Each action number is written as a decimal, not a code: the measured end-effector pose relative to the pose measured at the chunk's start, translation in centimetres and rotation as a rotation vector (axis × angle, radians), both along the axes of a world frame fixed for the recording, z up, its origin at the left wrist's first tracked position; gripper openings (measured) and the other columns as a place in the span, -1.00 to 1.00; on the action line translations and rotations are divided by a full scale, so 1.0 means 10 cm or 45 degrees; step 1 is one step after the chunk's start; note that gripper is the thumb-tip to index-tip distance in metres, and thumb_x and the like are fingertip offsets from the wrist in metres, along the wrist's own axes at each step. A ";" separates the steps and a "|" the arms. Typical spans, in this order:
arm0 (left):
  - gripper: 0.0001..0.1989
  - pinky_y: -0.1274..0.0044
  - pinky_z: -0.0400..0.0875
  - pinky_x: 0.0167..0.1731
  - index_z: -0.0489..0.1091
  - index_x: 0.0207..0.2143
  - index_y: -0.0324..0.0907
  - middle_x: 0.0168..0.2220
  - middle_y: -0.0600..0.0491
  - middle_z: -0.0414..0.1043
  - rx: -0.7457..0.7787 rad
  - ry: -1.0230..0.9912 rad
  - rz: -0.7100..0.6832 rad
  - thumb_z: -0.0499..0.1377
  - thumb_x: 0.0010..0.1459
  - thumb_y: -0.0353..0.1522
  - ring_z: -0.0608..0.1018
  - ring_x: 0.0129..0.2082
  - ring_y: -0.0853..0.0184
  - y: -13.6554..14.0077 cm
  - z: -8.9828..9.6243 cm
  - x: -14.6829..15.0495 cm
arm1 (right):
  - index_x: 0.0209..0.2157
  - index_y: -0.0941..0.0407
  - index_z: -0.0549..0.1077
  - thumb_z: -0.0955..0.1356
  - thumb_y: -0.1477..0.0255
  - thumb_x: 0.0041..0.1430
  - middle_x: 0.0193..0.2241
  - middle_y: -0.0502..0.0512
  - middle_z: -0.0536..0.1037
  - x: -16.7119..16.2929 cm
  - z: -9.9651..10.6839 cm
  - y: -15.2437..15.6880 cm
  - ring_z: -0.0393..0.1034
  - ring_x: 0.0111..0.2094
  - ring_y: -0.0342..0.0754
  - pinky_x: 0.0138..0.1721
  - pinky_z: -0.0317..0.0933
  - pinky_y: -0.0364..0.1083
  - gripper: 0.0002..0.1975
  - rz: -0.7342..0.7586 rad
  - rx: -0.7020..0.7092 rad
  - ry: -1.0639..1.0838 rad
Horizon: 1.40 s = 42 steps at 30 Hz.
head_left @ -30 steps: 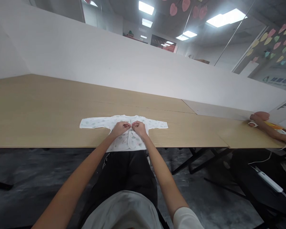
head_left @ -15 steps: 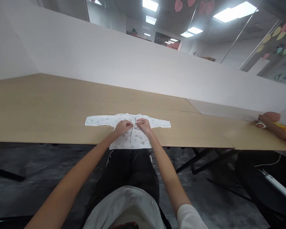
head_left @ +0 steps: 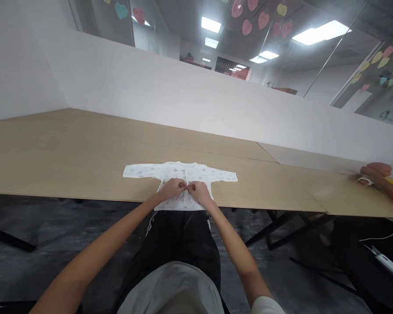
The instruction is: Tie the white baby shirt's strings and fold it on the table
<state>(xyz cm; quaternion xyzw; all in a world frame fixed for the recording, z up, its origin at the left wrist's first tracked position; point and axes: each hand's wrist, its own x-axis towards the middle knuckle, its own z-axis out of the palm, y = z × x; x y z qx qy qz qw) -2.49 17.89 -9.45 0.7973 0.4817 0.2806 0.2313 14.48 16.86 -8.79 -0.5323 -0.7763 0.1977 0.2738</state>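
A small white baby shirt (head_left: 175, 171) with a fine print lies spread on the table, its sleeves stretched out to both sides and its hem at the front edge. My left hand (head_left: 174, 187) pinches the cloth by the middle of the front opening. Right beside it, my right hand (head_left: 199, 192) has its fingers closed on the other side of that opening. The fingertips of both hands nearly meet. Whatever fastener may be between them is too small to make out.
The long wooden table (head_left: 85, 152) runs along a white partition (head_left: 170, 91) with glass above. At the far right another person's arm (head_left: 384, 185) rests on the table. Dark table legs (head_left: 288, 229) stand below, and a white device (head_left: 391, 266) lies at lower right.
Both hands have moved down along the shirt's front opening, from the upper chest to the middle. My right fingers have closed into a pinch. The view has tilted slightly upward.
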 end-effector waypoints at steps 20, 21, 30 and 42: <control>-0.83 0.47 0.17 -0.43 0.38 -0.51 -0.16 -0.50 -0.01 0.42 0.113 0.270 0.173 0.05 0.07 -0.35 0.44 -0.44 0.24 -0.12 0.16 0.17 | -0.51 0.18 0.58 0.32 0.53 0.00 -0.67 -0.04 0.46 0.09 0.07 0.04 0.32 -0.56 -0.17 -0.47 0.12 -0.22 -0.83 0.031 -0.337 0.315; -0.83 0.47 0.19 -0.43 0.39 -0.50 -0.16 -0.49 -0.01 0.43 0.113 0.264 0.191 0.06 0.07 -0.34 0.45 -0.44 0.24 -0.13 0.16 0.17 | -0.54 0.19 0.56 0.31 0.52 0.01 -0.71 -0.05 0.42 0.10 0.09 0.03 0.28 -0.61 -0.19 -0.50 0.10 -0.23 -0.82 0.037 -0.370 0.342; -0.74 0.47 0.24 -0.40 0.41 -0.44 -0.18 -0.43 -0.05 0.47 0.163 0.255 0.208 -0.01 0.15 -0.29 0.48 -0.40 0.22 -0.14 0.07 0.26 | -0.65 0.20 0.39 0.28 0.33 0.18 -0.73 0.00 0.39 0.08 0.11 0.04 0.04 -0.78 -0.29 -0.73 -0.10 -0.23 -0.62 0.010 -0.632 0.640; -0.71 0.49 0.25 -0.42 0.43 -0.37 -0.19 -0.44 0.00 0.48 0.084 0.038 0.276 -0.02 0.13 -0.24 0.46 -0.44 0.26 -0.13 0.01 -0.03 | -0.73 0.13 0.26 0.30 0.29 0.16 -0.79 -0.06 0.25 0.02 0.13 0.03 0.16 -0.68 -0.21 -0.57 0.02 -0.20 -0.57 -0.045 -0.325 0.218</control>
